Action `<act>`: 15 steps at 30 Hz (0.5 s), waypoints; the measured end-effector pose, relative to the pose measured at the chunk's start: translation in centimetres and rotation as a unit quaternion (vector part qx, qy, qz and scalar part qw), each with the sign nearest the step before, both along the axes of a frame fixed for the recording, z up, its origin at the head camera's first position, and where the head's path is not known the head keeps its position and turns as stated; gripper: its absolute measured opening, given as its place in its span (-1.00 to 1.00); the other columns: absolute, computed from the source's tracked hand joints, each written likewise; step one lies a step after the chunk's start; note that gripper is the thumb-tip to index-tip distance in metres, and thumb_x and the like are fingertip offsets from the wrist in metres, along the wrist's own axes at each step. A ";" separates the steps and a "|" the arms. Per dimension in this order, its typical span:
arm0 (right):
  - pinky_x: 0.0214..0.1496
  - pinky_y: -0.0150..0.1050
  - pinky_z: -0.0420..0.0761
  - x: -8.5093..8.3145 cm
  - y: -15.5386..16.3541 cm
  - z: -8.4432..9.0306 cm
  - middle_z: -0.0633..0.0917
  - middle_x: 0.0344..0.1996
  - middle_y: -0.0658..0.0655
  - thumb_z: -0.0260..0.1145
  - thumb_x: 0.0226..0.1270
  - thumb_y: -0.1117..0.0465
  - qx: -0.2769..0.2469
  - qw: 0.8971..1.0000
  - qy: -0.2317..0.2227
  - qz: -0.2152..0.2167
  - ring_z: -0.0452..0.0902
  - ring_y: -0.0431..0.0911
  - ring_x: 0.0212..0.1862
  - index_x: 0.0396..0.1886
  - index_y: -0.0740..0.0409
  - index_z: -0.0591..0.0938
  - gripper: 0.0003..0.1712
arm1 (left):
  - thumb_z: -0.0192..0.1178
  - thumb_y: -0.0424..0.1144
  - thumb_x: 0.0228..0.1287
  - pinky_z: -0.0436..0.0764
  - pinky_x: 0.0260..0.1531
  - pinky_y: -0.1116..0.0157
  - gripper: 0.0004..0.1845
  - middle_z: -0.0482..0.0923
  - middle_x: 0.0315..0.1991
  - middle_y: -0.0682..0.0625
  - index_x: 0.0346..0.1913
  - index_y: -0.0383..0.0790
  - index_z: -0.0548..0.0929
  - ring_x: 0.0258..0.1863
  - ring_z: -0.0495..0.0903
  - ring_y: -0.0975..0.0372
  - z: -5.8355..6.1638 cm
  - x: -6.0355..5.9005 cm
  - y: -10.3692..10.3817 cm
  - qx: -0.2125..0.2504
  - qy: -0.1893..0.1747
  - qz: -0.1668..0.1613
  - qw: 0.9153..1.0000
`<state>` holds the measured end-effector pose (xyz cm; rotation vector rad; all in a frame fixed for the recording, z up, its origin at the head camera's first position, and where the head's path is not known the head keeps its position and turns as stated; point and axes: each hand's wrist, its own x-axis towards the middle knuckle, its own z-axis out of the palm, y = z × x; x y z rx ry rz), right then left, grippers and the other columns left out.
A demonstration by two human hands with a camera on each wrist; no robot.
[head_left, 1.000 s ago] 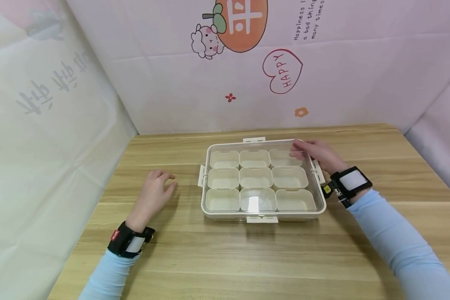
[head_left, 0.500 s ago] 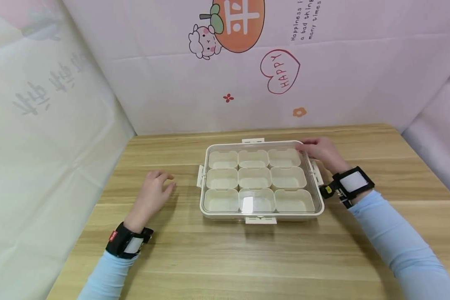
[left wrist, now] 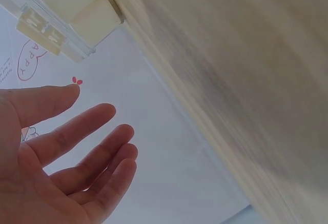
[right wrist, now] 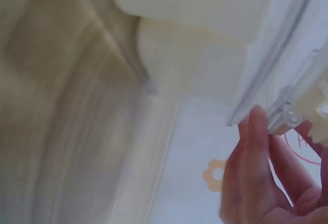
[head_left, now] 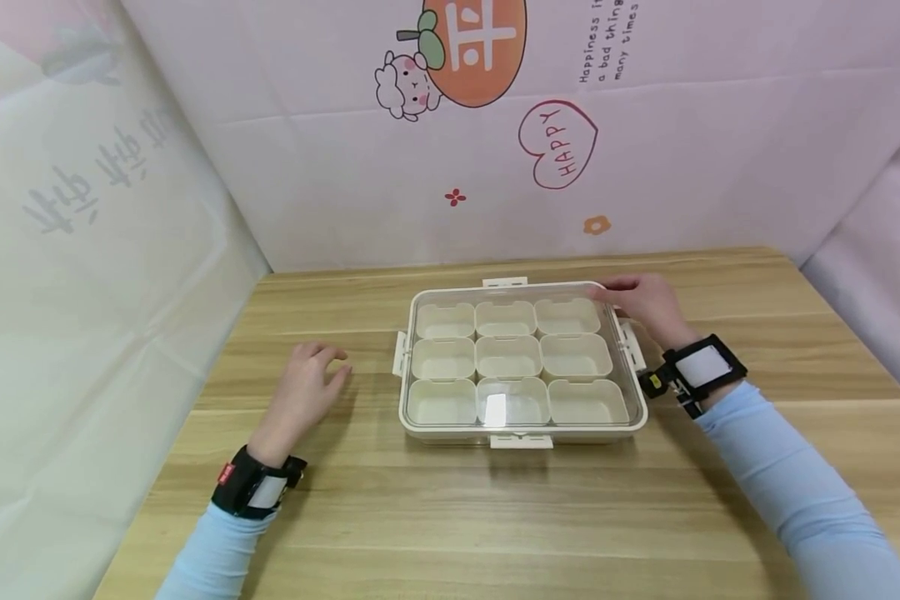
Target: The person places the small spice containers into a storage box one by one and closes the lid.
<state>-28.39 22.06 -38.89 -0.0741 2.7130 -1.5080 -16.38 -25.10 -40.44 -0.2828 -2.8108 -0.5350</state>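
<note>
The box (head_left: 521, 367) sits a little right of centre in the head view, on the table (head_left: 450, 517), its clear lid (head_left: 517, 358) down over nine cream cups in three rows. The right hand (head_left: 645, 304) is at the box's far right corner, right of centre in that frame, with its fingers curled over the lid's rim; in the right wrist view, at lower right, the fingertips (right wrist: 256, 126) lie just against the lid edge and a small clip there, though whether they truly pinch it or only touch cannot be told. To work that corner well, I judge the fingers should bear on the rim or the clip itself, not the clear panel, and press or pull evenly so the box does not skid on the wood. The left hand (head_left: 307, 392) rests on the table at centre left, well apart from the box, fingers loose and holding nothing; the left wrist view shows its fingers (left wrist: 77, 142) spread at lower left, the box corner far off at upper left.
</note>
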 end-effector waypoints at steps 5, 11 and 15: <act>-0.33 -0.42 0.61 0.0 0.1 -0.6 0.73 -0.14 0.17 0.37 0.13 -0.13 0.035 0.999 0.034 -0.012 0.61 -0.39 -0.40 -0.03 0.16 0.68 -0.46 | 0.22 -0.24 0.25 0.47 0.01 -0.04 -0.73 0.55 -0.05 -0.29 -0.10 -0.37 0.64 0.04 0.42 -0.10 -0.1 -0.2 0.1 0.007 0.001 -0.002 1.000; -0.33 -0.34 0.63 -0.4 0.2 -0.7 0.70 -0.09 0.27 0.32 0.22 -0.07 0.074 0.997 0.025 0.012 0.64 -0.28 -0.38 -0.01 0.19 0.66 -0.51 | 0.23 -0.26 0.23 0.47 0.01 -0.03 -0.74 0.56 -0.06 -0.29 -0.11 -0.38 0.64 0.04 0.42 -0.10 -0.1 -0.3 0.2 0.009 0.006 -0.003 1.000; -0.37 -0.31 0.54 -0.8 0.1 -0.2 0.71 -0.15 0.29 0.27 0.28 -0.04 0.138 0.989 0.041 0.039 0.61 -0.18 -0.38 -0.01 0.22 0.66 -0.53 | 0.24 -0.26 0.23 0.46 0.01 -0.02 -0.74 0.57 -0.08 -0.30 -0.12 -0.39 0.65 0.03 0.43 -0.11 -0.1 -0.4 0.2 0.010 0.011 -0.006 1.000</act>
